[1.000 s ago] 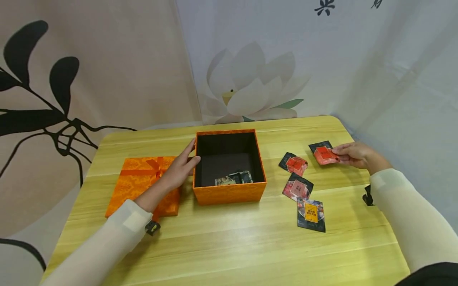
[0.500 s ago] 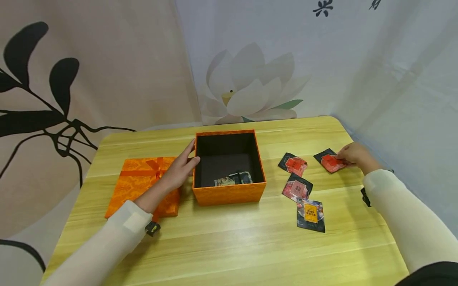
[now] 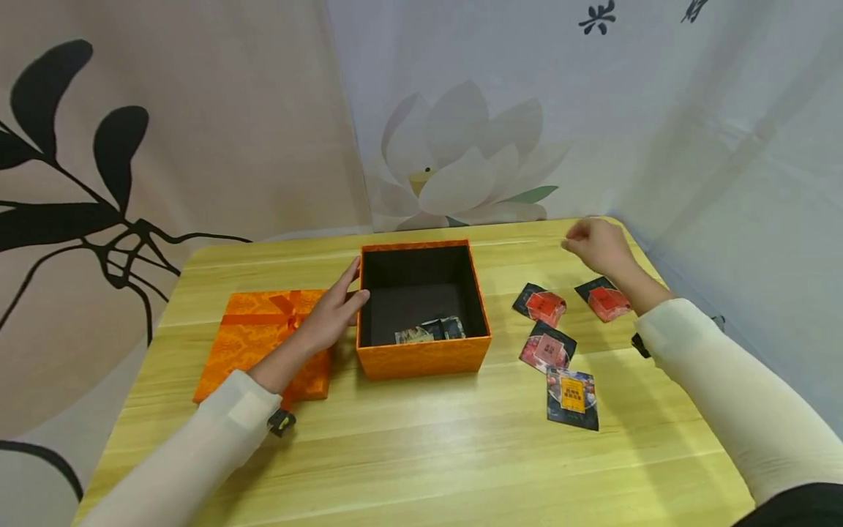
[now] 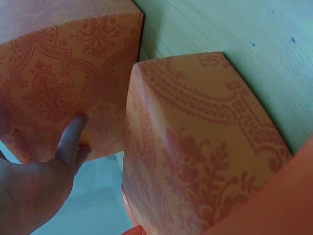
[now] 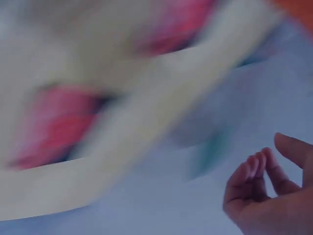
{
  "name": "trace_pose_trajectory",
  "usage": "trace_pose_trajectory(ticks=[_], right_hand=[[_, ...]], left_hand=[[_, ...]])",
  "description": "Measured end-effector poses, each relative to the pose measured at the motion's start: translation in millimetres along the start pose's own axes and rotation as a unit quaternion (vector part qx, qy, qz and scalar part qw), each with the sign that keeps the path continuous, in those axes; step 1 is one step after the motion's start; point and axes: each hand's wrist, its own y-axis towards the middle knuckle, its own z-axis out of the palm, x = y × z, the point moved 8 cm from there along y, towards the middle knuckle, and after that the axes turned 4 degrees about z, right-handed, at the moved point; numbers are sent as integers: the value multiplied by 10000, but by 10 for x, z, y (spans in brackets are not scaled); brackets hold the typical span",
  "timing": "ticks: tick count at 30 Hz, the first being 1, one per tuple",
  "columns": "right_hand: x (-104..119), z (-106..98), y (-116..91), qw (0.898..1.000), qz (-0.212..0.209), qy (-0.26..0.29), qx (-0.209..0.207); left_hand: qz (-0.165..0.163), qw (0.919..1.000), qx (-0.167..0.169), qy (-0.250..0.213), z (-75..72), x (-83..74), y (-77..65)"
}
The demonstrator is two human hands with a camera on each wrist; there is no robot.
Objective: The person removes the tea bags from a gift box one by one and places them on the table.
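My left hand [image 3: 332, 315] rests against the left side of an orange patterned box [image 3: 421, 359]. Its fingers lie fairly straight along the wall, and a finger touches the patterned side in the left wrist view. Inside the box's dark interior are a few small packets [image 3: 431, 329]. Above the far right of the table, my right hand [image 3: 602, 245] is raised with loosely bent fingers and nothing in them; its thumb stands apart in the right wrist view. Nearest to it lies a black and red sachet [image 3: 604, 298] on the table.
Left of the box sits a flat orange lid [image 3: 253, 344] with a ribbon bow, partly under my left forearm. Another red sachet [image 3: 541, 304], a pink one [image 3: 548, 345] and one with a yellow label [image 3: 571, 397] lie right of the box. Behind the table hangs a printed curtain [image 3: 461, 110].
My right hand has let go of the red sachet, laid down at the far right of the table, then lifted away up and to the left. The left hand has stayed on the box.
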Motion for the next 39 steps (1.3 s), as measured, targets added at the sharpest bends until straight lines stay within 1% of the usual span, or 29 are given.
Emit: trace_pose_trajectory(ticks=[2, 3, 4, 6, 8, 9, 11, 13, 15, 17, 19, 21, 24, 28, 31, 33, 35, 39], right_hand=[[624, 10, -39, 9973, -675, 248, -170], [920, 47, -76, 9945, -960, 389, -129], [1189, 107, -112, 9914, -1201, 518, -18], [1641, 280, -175, 9833, -1610, 755, 379], [1962, 509, -211, 9745, -1748, 998, 989], [2071, 637, -218, 9703, -1709, 1070, 1339], [2221, 895, -219, 9627, -1565, 1025, 1954], [2302, 1133, -216, 9559, -1399, 789, 2458], [2357, 1331, -215, 9505, -1388, 326, 2760], [2394, 1487, -221, 9457, -1467, -214, 2892], [2416, 1612, -227, 9398, -1590, -728, 2935], [2423, 1710, -250, 9331, -1650, -1111, 2995], [2399, 1851, -299, 9158, -1706, -1574, 3276], [2340, 1981, -389, 8890, -1755, -1970, 3744], [2315, 2010, -432, 8768, -1768, -2155, 3917], [2306, 2018, -448, 8725, -1761, -2221, 3980], [2301, 2022, -455, 8711, -1750, -2267, 3988], [2304, 2033, -452, 8741, -1753, -2267, 3921]], left_hand=[[7, 10000, 10, -18, 0, -7, 5], [9, 10000, 13, -17, 1, -9, 6], [14, 10000, 19, -18, 2, -8, 6], [13, 10000, 14, -21, 4, -2, 4], [16, 10000, 5, -24, 4, -1, 2], [16, 10000, 0, -5, 3, -1, 3], [9, 10000, -7, -4, 6, 6, 3], [-7, 10000, -6, -5, 12, 10, 4], [-27, 10000, 0, -16, 15, 15, 4], [-41, 10000, 4, -63, 17, 20, 3], [-35, 9999, 1, -113, 14, 22, 0], [-14, 9999, -9, -133, 8, 23, 1], [25, 9999, -16, -157, -1, 22, 5], [49, 9999, 7, -155, 1, 16, 7], [57, 9999, 18, -143, 2, 14, 5], [62, 9999, 13, -136, 1, 12, 4], [65, 9999, 3, -137, -1, 11, 1], [57, 9999, -23, -138, -2, 15, 1]])
